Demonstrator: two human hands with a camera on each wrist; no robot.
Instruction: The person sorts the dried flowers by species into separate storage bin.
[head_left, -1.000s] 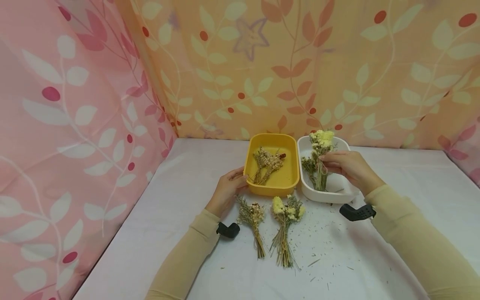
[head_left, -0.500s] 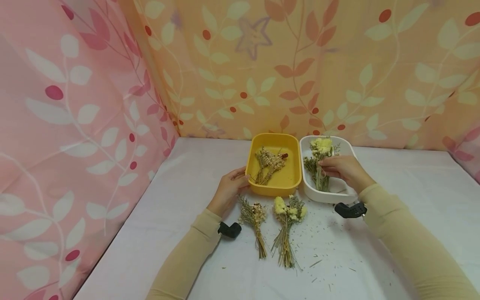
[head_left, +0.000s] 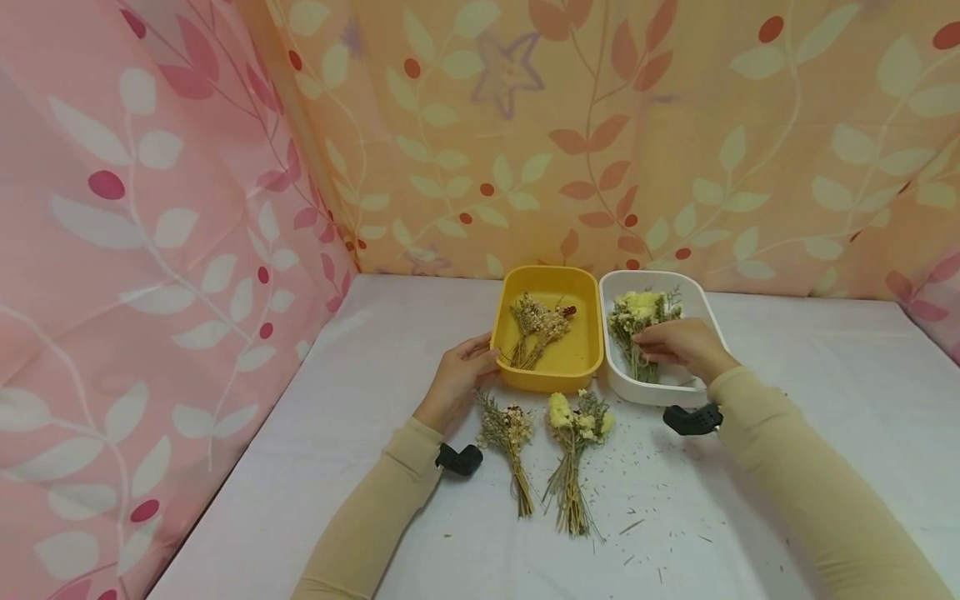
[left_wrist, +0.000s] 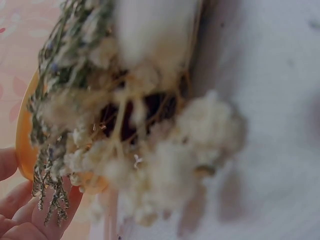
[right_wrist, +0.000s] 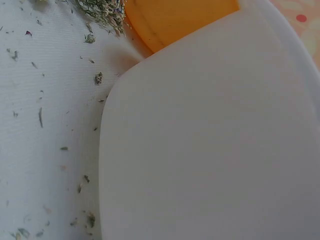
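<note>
Lowered since earlier, my right hand (head_left: 684,343) pinches the yellow bunch (head_left: 642,303) inside the white tray (head_left: 660,394). My left hand (head_left: 456,377), fingers relaxed, rests against the yellow tray (head_left: 543,382), holding two brown bunches (head_left: 553,327); two loose bunches (head_left: 572,454) lie nearer me.

- Soft, slightly dim light falls over the tabletop (head_left: 802,346) in your head view.
- A faint, soft-edged shadow spreads beside your right sleeve (head_left: 817,475), inward from the tabletop's right edge; that sleeve looks stretched towards the frame border.
- In your left wrist view, the pale flowers (left_wrist: 170,175) are badly out of focus.
- Your right wrist view renders the white tray (right_wrist: 210,140) flat, dull grey, its rim shading the tabletop; plant scraps (right_wrist: 40,117) come out clearer.
</note>
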